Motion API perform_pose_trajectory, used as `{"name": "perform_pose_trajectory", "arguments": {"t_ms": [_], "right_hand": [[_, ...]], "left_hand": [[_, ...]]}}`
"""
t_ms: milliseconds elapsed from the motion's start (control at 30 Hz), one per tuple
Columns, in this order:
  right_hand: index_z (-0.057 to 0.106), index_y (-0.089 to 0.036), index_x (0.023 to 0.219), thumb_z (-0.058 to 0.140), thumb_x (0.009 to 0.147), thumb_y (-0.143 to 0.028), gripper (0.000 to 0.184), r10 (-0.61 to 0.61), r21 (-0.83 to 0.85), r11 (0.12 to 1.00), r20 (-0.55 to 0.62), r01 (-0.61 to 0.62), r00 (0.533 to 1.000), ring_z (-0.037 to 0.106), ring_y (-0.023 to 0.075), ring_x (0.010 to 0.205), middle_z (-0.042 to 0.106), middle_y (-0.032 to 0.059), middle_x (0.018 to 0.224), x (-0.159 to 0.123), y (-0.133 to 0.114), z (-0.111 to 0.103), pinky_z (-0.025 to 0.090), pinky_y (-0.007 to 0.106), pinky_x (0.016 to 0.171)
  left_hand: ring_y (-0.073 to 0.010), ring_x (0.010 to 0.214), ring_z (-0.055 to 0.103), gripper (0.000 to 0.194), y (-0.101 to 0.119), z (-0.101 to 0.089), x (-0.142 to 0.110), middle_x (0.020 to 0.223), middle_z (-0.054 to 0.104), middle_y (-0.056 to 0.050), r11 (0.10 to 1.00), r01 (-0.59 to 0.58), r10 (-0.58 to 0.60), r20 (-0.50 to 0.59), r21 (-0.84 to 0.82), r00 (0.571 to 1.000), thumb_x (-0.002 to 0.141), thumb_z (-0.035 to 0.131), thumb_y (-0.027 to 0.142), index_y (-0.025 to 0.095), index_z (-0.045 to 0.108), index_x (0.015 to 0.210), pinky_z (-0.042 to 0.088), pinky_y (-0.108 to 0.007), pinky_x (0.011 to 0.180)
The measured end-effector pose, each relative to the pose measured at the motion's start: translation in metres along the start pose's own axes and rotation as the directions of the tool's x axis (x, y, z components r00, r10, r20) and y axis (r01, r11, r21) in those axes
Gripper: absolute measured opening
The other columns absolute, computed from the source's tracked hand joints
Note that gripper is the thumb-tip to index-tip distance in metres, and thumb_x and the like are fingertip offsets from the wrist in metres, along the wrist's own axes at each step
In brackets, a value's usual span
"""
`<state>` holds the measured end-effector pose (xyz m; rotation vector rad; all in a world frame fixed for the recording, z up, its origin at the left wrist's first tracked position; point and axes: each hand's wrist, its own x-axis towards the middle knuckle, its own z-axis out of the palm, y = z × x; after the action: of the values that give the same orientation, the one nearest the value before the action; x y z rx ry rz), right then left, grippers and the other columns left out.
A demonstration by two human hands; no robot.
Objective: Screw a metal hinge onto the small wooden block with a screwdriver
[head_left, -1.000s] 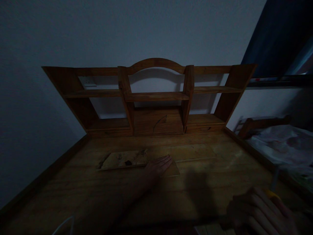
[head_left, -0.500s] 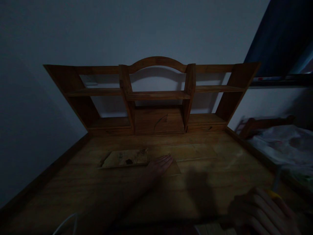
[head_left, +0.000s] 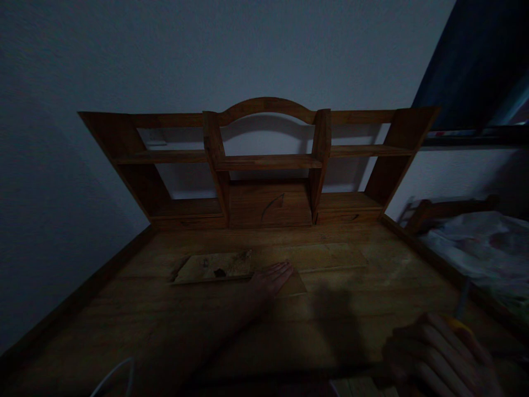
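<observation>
Tool [head_left: 462, 303], grey-shafted, yellow-handled, wrapped in right grip [head_left: 438, 352]; left grip [head_left: 270, 279] flat, outstretched on board [head_left: 295, 285].

Left hand [head_left: 270, 278] is lying palm down, fingers [head_left: 281, 269] pointing forward; left forearm [head_left: 233, 320] is slanting behind. Right hand [head_left: 438, 353] is forming a curled grip.

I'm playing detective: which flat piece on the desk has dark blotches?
The leftmost piece, blotched; the long right piece and the small piece under the left hand look plainer.
</observation>
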<state>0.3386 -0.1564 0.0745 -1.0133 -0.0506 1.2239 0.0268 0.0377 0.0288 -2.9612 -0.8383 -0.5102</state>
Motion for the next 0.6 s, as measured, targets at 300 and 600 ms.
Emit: {"name": "perform_pose_trajectory", "arguments": {"t_ms": [300, 600], "right_hand": [[0.059, -0.024, 0.063, 0.071, 0.076, -0.022, 0.018, -0.137, 0.275, 0.961, 0.374, 0.032, 0.917, 0.052, 0.0069, 0.035, 0.061, -0.0081, 0.047, 0.009, 0.011, 0.001, 0.039, 0.015, 0.035], [0.062, -0.026, 0.067, 0.077, 0.067, -0.020, 0.017, -0.106, 0.219, 0.976, 0.404, 0.017, 0.909, 0.062, 0.0113, 0.045, 0.069, -0.0048, 0.058, 0.009, 0.008, -0.001, 0.047, 0.018, 0.038]], "left_hand": [[-0.0207, 0.141, 0.043, 0.053, -0.001, 0.002, 0.002, 0.153, 0.044, -0.011, 0.999, -0.013, 0.012, -0.034, -0.044, 0.999, 0.095, 0.039, 0.011, 0.011, 0.040, 0.149, 0.041, -0.036, 0.116], [-0.0196, 0.138, 0.048, 0.056, -0.001, -0.001, 0.003, 0.151, 0.047, -0.009, 0.998, 0.035, -0.036, -0.005, -0.042, 0.999, 0.093, 0.044, 0.014, 0.015, 0.042, 0.149, 0.044, -0.037, 0.113]]}}
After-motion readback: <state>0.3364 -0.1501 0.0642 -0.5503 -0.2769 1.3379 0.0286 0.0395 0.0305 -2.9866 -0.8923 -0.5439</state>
